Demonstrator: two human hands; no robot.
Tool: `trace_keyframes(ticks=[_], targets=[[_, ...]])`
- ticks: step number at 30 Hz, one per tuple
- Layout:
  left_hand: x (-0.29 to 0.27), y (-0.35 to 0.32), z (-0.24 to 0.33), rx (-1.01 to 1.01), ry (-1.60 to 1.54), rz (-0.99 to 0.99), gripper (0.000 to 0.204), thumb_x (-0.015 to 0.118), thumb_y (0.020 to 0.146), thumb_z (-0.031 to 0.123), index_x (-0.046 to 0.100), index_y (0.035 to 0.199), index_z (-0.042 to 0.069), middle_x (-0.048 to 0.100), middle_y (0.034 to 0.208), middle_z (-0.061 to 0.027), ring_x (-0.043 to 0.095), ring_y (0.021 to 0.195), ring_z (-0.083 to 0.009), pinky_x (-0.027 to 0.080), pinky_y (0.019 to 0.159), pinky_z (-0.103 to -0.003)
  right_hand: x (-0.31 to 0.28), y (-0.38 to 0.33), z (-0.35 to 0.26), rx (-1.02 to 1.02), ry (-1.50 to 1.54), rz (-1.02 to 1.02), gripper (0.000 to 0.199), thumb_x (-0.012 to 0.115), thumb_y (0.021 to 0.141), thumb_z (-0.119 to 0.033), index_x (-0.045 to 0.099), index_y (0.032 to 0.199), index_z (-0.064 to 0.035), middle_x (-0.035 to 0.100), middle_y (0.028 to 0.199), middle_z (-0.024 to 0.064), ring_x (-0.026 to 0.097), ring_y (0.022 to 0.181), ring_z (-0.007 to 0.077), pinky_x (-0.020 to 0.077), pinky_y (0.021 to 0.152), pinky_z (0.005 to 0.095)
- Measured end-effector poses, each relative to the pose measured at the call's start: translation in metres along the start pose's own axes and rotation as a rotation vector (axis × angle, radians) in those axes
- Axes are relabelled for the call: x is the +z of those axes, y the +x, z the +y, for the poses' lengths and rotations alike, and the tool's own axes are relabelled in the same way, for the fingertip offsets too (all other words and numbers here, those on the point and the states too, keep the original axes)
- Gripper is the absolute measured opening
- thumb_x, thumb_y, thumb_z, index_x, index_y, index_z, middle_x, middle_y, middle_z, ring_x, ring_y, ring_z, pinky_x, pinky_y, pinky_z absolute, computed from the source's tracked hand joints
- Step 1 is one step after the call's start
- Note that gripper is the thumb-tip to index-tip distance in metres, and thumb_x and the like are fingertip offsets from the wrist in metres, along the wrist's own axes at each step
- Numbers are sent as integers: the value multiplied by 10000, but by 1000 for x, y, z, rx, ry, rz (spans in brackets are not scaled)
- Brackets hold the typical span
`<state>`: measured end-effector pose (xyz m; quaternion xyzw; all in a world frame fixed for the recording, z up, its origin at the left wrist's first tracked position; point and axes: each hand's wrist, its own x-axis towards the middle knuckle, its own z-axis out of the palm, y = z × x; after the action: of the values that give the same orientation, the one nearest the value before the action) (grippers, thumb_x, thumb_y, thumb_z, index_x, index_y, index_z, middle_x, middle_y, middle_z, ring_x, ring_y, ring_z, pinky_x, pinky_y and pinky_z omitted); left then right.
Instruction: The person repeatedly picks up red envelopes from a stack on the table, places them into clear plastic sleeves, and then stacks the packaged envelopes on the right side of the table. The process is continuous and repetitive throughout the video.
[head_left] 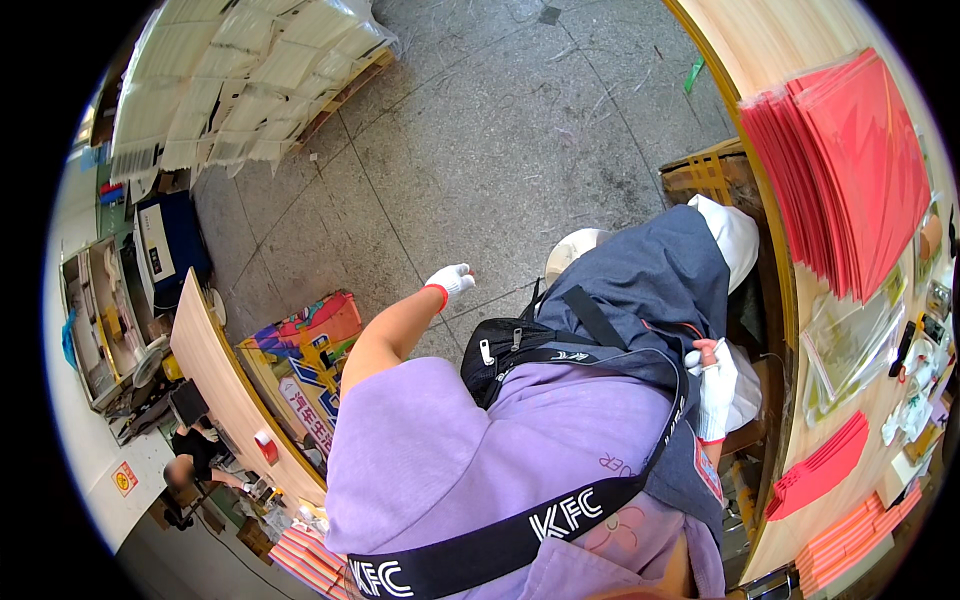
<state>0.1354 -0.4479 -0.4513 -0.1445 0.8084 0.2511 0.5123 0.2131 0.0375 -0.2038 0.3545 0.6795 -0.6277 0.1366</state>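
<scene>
I look down my own body: purple shirt (450, 460), black cross-body bag (510, 350), dark blue trousers (650, 275), white shoes (735, 235). My left hand (452, 278), in a white glove with a red cuff, reaches out over the grey concrete floor (480, 140). Its fingers are loosely bent and nothing is in it. My right hand (715, 385), gloved in white with bare fingertips, hangs at my hip beside the edge of the wooden table (790, 300). Whether that hand grips anything is unclear.
The table on the right carries fanned red sheets (850, 160), clear plastic sleeves (850, 340), more red stacks (820, 465) and small items. A brown box (705, 175) sits beneath it. Stacked white sheets (240, 70) lie on a pallet top left. A colourful carton (300, 360), another bench (225, 390) and a seated person (190, 455) are at left.
</scene>
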Motion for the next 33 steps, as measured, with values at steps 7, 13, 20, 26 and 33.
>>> trace_keyframes(ticks=[7, 13, 20, 26, 33], targets=[[-3, -5, 10, 16, 63, -15, 314, 510, 819, 156, 577, 1102, 36, 635, 1042, -72, 576, 980, -166, 428, 865, -277, -1, 1, 0, -9, -9, -1, 213, 493, 927, -245, 569, 941, -47, 546, 663, -17, 413, 487, 23, 313, 445, 168], [5, -5, 3, 41, 14, 34, 325, 514, 823, 191, 578, 1104, 41, 639, 1032, -84, 575, 985, -174, 428, 861, -292, -3, 1, 2, -5, -42, -6, 213, 489, 928, -241, 574, 933, -46, 547, 658, -19, 418, 488, 22, 322, 449, 167], [-28, -31, 55, 174, 146, -27, 390, 511, 817, 299, 572, 1112, 50, 617, 1067, -149, 565, 1021, -266, 424, 872, -345, 4, -4, 7, 20, 57, 2, 225, 463, 941, -231, 581, 925, -40, 561, 670, -6, 444, 523, 28, 343, 466, 165], [-35, -15, 121, 422, -192, 6, 372, 489, 887, 199, 529, 1172, -38, 599, 1128, -134, 541, 1077, -202, 403, 919, -297, -11, -9, 16, -86, 245, 158, 207, 459, 940, -199, 594, 909, -45, 573, 677, 5, 485, 525, 51, 392, 471, 189], [-4, -79, 295, 818, -295, -80, 197, 470, 908, 87, 592, 1035, -3, 602, 790, -30, 514, 651, -69, 427, 587, -211, -116, -50, 75, -371, 630, 941, 170, 499, 912, -162, 611, 926, -34, 589, 717, 10, 498, 514, 57, 408, 483, 194]])
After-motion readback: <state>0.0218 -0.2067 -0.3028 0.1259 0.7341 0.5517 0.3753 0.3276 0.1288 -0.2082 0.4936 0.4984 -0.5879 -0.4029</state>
